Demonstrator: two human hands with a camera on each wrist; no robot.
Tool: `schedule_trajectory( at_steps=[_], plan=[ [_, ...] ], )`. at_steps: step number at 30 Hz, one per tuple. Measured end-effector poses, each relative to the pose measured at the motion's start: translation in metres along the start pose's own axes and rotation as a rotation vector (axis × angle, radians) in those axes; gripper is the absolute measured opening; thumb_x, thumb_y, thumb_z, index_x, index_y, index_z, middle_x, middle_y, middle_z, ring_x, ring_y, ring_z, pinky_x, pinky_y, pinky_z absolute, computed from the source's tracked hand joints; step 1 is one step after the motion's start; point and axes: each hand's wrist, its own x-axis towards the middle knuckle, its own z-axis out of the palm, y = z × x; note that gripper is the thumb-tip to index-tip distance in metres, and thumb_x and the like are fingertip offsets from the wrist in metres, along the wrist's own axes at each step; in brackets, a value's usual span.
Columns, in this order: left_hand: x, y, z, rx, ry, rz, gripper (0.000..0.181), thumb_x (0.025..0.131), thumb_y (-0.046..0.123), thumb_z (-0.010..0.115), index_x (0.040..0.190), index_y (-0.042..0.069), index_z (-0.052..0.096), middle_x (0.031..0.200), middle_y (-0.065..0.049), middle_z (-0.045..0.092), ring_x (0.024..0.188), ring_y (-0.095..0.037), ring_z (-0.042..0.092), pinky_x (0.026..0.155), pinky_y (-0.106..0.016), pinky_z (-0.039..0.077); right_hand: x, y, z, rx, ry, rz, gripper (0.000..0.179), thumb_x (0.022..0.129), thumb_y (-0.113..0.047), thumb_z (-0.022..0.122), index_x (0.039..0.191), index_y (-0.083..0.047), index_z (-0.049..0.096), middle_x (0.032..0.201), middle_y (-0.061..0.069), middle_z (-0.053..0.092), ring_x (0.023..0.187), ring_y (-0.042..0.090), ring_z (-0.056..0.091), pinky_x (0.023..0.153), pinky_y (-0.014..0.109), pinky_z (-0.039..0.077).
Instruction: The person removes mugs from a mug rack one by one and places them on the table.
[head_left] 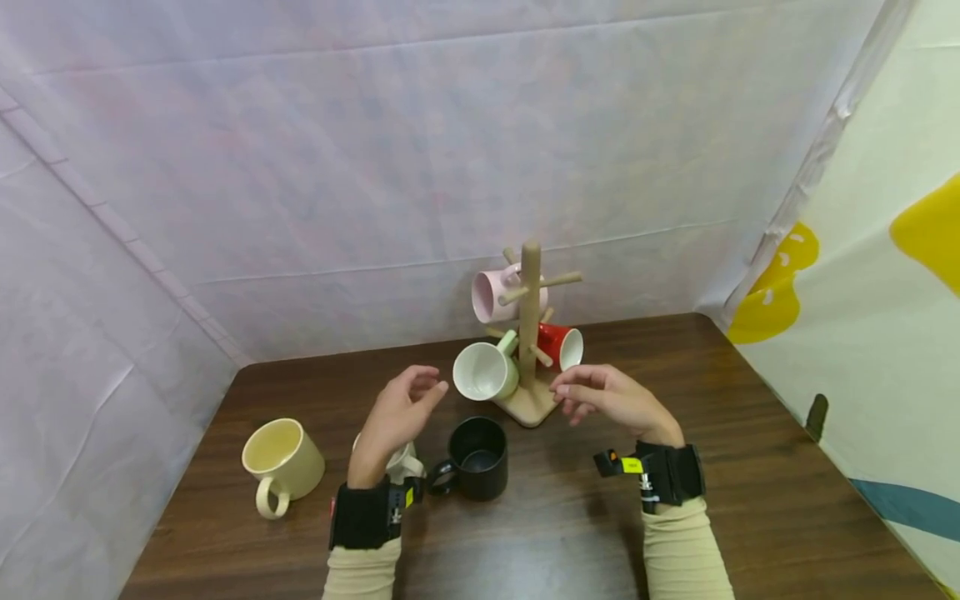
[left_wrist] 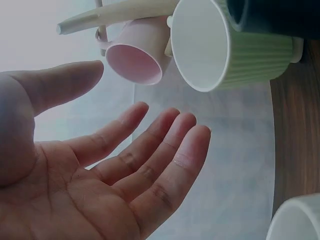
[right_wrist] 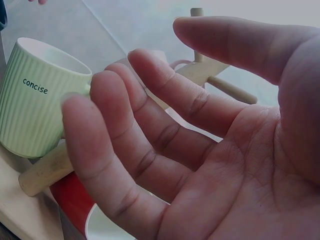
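Note:
A wooden mug tree (head_left: 530, 325) stands toward the back of the table. From its pegs hang a pink mug (head_left: 495, 296), a light green ribbed mug (head_left: 487, 372) and a red mug (head_left: 558, 345) with a white inside. My left hand (head_left: 401, 414) hovers left of the green mug, fingers loosely bent and holding nothing. To the right of the tree's base, my right hand (head_left: 611, 402) is in the air with relaxed fingers, also holding nothing. The word "concise" shows on the green mug (right_wrist: 42, 95) in the right wrist view.
A black mug (head_left: 478, 462) stands in front of the tree. Partly hidden behind my left wrist is a white mug (head_left: 407, 463). A yellow mug (head_left: 288, 458) stands at the left of the brown table (head_left: 750, 467). Pale cloth (head_left: 375, 167) hangs behind.

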Motion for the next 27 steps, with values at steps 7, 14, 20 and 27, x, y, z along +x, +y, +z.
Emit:
schedule_trajectory(
  at_steps=[7,14,20,27],
  plan=[
    [0.007,0.008,0.005,0.005,0.016,-0.008,0.042,0.090,0.028,0.062,0.122,0.002,0.056,0.115,-0.022,0.064,0.104,-0.033,0.060,0.089,-0.051,0.050,-0.001,0.000,-0.001,0.006,0.006,0.001,0.032,0.091,-0.025,0.061,0.111,0.001,0.062,0.094,0.011,0.066,0.082,0.030,0.064,0.073,0.049,0.058],
    [0.016,0.013,0.009,0.004,-0.029,-0.064,0.048,0.090,0.033,0.060,0.128,0.005,0.052,0.124,-0.023,0.059,0.111,-0.033,0.056,0.094,-0.051,0.046,-0.002,0.001,-0.002,-0.003,0.016,0.002,0.034,0.091,-0.027,0.061,0.112,0.000,0.062,0.094,0.013,0.066,0.083,0.031,0.064,0.074,0.051,0.057],
    [0.022,0.015,0.016,0.016,-0.050,-0.085,0.051,0.089,0.034,0.061,0.129,0.004,0.051,0.125,-0.024,0.057,0.113,-0.035,0.054,0.094,-0.051,0.046,-0.004,0.000,-0.003,0.009,0.015,-0.004,0.034,0.091,-0.026,0.061,0.112,0.000,0.062,0.094,0.013,0.066,0.083,0.031,0.064,0.075,0.054,0.056],
    [0.029,0.022,0.022,0.038,-0.056,-0.079,0.056,0.086,0.033,0.066,0.129,0.002,0.050,0.120,-0.021,0.060,0.108,-0.033,0.057,0.088,-0.048,0.049,-0.004,-0.001,-0.004,0.009,0.018,-0.009,0.033,0.091,-0.026,0.061,0.112,-0.001,0.062,0.099,0.012,0.066,0.084,0.031,0.064,0.075,0.052,0.056]
  ],
)
